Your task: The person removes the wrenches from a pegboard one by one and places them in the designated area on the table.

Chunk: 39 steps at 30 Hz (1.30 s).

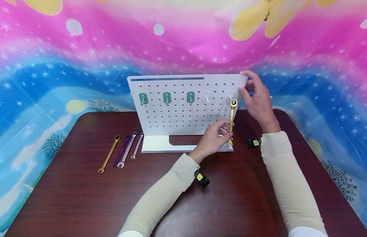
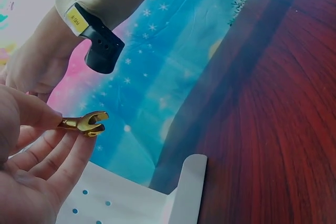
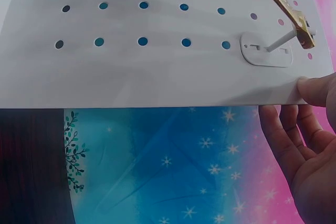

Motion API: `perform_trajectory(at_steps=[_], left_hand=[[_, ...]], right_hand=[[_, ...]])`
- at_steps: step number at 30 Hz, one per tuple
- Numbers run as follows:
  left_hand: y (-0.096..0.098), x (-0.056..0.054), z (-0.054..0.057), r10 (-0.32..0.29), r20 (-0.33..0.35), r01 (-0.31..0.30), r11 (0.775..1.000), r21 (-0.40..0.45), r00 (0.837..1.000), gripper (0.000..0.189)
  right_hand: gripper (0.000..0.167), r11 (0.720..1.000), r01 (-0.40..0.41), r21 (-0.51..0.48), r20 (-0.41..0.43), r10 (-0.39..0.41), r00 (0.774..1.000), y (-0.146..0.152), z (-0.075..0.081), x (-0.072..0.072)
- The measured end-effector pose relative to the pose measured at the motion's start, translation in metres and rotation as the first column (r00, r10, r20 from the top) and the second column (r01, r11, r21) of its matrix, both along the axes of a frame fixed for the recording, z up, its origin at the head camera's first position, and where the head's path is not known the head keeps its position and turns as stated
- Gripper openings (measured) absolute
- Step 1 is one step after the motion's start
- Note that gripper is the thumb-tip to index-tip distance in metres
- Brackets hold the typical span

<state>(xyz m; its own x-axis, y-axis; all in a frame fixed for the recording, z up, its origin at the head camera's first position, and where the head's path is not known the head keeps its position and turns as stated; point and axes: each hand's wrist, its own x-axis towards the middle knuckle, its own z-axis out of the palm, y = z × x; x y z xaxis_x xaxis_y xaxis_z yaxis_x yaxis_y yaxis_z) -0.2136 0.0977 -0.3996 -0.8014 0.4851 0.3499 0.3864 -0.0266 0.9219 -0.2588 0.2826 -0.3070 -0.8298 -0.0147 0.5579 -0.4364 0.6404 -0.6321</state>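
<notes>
My left hand (image 1: pixel 213 136) pinches a gold combination wrench (image 1: pixel 232 119) between thumb and fingers, near its lower, open-jawed end. The wrench stands nearly upright in front of the right side of a white pegboard (image 1: pixel 183 115). In the right wrist view, its ring end meets the tip of a white hook (image 3: pixel 283 40), which seems to pass into the ring. My right hand (image 1: pixel 258 100) grips the board's upper right edge, thumb in front and fingers behind. The open jaw of the wrench (image 2: pixel 89 123) juts past my left fingertips in the left wrist view.
Left of the board on the brown table (image 1: pixel 82 204) lie another gold wrench (image 1: pixel 109 154), a purple wrench (image 1: pixel 121 152), a silver wrench (image 1: pixel 127 150) and a smaller wrench (image 1: pixel 137 146). Three green hooks (image 1: pixel 167 98) and a clear hook (image 1: pixel 207 97) line the board. A patterned cloth (image 1: pixel 183 42) hangs behind.
</notes>
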Motion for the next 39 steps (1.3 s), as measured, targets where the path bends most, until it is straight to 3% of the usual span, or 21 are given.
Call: perform_trajectory(at_steps=[11, 20, 29, 39], left_hand=[[0.001, 0.006, 0.005, -0.018, 0.019, 0.018, 1.0, 0.018, 1.0, 0.029], [0.002, 0.013, 0.012, -0.057, 0.031, 0.055, 0.995, 0.089, 0.998, 0.03], [-0.002, 0.019, 0.021, -0.071, 0.025, 0.069, 0.995, 0.07, 0.997, 0.029], [-0.02, 0.027, 0.022, -0.079, 0.046, 0.077, 0.995, 0.059, 0.996, 0.025]], right_hand=[[0.052, 1.0, 0.005, -0.012, 0.006, -0.005, 1.0, 0.001, 0.0, 0.002], [0.051, 1.0, -0.016, -0.011, -0.003, 0.016, 1.0, -0.002, 0.0, -0.001], [0.05, 1.0, -0.016, -0.011, -0.013, 0.016, 1.0, -0.001, 0.002, 0.0], [0.052, 1.0, -0.01, -0.02, 0.004, 0.01, 1.0, 0.0, 0.002, 0.001]])
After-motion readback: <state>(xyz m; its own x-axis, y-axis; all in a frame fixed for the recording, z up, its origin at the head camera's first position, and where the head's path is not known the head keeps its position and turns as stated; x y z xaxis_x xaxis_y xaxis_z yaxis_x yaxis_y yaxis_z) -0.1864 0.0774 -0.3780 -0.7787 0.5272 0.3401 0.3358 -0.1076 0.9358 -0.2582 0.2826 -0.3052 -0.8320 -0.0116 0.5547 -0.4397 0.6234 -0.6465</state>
